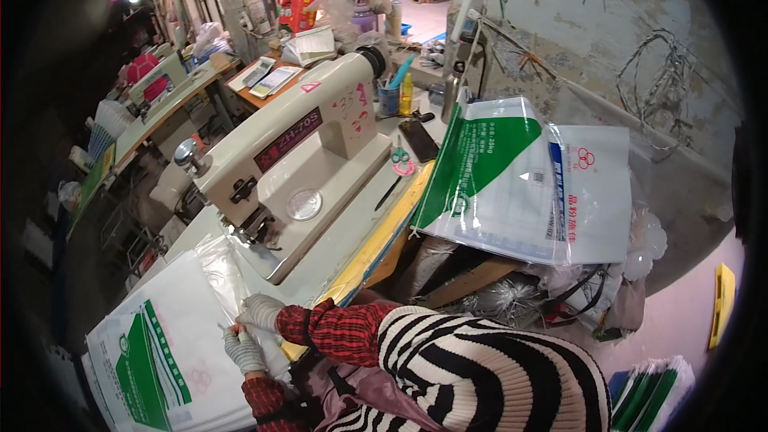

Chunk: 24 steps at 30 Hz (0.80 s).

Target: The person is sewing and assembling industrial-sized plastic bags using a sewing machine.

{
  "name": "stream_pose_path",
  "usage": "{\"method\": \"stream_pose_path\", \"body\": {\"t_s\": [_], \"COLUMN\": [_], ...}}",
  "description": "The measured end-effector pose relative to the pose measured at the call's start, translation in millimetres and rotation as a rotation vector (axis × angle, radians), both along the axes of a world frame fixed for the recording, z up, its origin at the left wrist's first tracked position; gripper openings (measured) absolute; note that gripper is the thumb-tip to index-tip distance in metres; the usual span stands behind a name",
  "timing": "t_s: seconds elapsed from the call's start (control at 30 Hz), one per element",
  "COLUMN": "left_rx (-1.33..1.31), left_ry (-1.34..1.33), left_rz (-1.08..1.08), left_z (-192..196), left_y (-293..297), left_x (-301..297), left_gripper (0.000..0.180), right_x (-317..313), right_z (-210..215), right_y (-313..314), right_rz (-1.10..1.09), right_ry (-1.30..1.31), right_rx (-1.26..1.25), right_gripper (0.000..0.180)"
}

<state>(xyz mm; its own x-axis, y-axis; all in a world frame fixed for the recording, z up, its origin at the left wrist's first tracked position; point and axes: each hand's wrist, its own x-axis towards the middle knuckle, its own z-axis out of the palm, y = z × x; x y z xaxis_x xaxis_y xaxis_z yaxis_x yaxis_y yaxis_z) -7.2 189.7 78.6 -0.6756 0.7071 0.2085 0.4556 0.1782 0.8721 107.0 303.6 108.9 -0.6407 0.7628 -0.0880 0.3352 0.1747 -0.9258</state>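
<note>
Item: white-and-green sacks point(152, 368), stacked flat at the left end of the table point(328, 262), clear film point(222, 268) along one edge; laid there, it seems, to sit close to the needle end of the sewing machine point(280, 144).

Item: left hand point(244, 352) and right hand point(261, 312), both in pale wrapping, together at the sacks' edge nearest the right sleeve. The wrapping probably guards the skin. Fingertips meet; whether they are clamped on film or sack, I cannot tell.

Item: more printed sacks point(496, 184), beside the table's right end, presumably for easy reach; support partly hidden.

Item: scissors point(400, 158) and phone point(419, 140), toward the table's right end, likely parked clear of the machine.

Containers: blue cup point(389, 102), behind the phone, holding a teal-handled tool, other contents unclear; yellow bottle point(406, 96) just beside it, contents not discernible.
</note>
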Motion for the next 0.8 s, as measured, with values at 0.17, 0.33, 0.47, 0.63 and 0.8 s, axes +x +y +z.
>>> {"method": "stream_pose_path", "body": {"t_s": [0.17,0.33,0.47,0.63,0.8], "left_rx": [0.031,0.113,0.081,0.056,0.27], "left_ry": [-0.028,-0.185,-0.324,-0.269,-0.58], "left_rz": [0.062,0.064,-0.1,0.006,0.357], "left_z": [-1.9,10.5,11.1,-0.5,12.8], "left_y": [7.0,15.2,16.8,19.6,0.9], "left_x": [-3.2,2.8,6.8,-4.8,-68.4], "left_gripper": [0.004,0.011,0.012,0.007,0.02], "right_x": [-5.1,-0.2,11.9,11.9,4.2], "right_z": [-0.7,5.5,26.4,35.6,8.8], "right_y": [18.9,27.0,30.7,35.5,32.9], "right_rz": [0.001,0.099,0.173,0.123,0.072], "right_ry": [0.016,-0.031,-0.031,-0.177,-0.084], "right_rx": [0.0,-0.112,-0.278,-0.141,-0.031], "right_gripper": [0.049,0.025,0.032,0.047,0.047]}}
